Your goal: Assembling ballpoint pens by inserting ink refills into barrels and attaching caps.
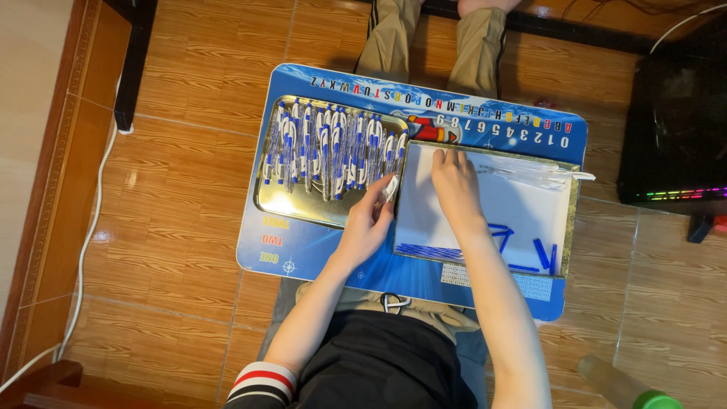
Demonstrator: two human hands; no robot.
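Head view, left hand (369, 220) pinching pen (389, 188) (blue-white) — right hand (454, 184) flat

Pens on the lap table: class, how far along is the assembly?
Done: the metal tray holds a full row of blue-and-white pens. In hand: the left hand holds a pen part; the right hand reaches into the white tray. Left: loose blue pieces and clear barrels.

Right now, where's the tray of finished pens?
Head view: the pen tray sits left on the blue table, beside the white tray, by the left hand.
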